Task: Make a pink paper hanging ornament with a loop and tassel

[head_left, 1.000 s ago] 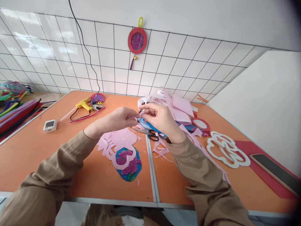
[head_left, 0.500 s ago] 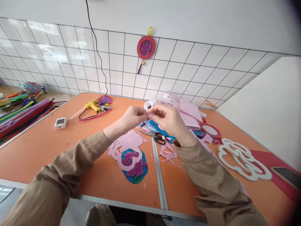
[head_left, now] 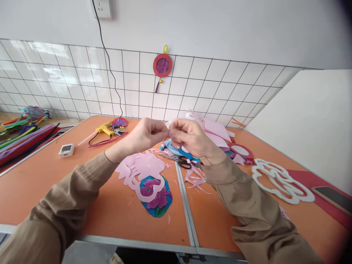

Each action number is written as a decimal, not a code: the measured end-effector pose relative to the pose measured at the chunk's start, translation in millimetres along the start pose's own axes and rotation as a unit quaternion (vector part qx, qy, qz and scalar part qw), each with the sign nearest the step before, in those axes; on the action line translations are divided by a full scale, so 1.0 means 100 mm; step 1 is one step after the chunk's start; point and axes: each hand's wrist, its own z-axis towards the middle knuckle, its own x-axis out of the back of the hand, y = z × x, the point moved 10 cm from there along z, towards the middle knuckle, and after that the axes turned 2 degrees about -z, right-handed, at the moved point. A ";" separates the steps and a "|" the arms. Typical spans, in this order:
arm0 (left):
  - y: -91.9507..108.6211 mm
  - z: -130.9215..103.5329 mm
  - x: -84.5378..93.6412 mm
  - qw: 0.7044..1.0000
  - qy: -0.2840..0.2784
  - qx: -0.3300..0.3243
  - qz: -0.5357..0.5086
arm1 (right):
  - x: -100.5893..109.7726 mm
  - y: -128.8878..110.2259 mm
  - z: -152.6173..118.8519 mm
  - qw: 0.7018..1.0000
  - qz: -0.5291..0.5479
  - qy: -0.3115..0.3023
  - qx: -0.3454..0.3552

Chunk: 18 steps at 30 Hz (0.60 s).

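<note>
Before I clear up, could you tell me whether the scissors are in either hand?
No, the scissors lie on the orange table, below both raised hands.

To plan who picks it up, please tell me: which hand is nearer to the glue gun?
Left. The left hand is raised just to the right of the glue gun; the right hand is farther right, beyond the left.

2 hands (head_left: 172, 136) meet above scissors (head_left: 180, 160), fingers pinched, orange table (head_left: 110, 205) below.

Bright; glare on left tiles (head_left: 52, 55)
</note>
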 end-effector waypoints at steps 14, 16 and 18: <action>-0.13 -0.15 -0.05 0.959 0.112 -0.126 0.229 | 0.18 0.40 -0.13 0.993 0.064 0.050 -0.085; -0.10 -0.12 -0.05 0.968 0.132 -0.102 0.188 | 0.18 0.37 -0.12 0.988 0.110 0.083 -0.069; -0.06 -0.14 -0.08 0.971 0.137 -0.102 0.165 | 0.13 0.39 -0.12 0.984 0.140 0.091 -0.063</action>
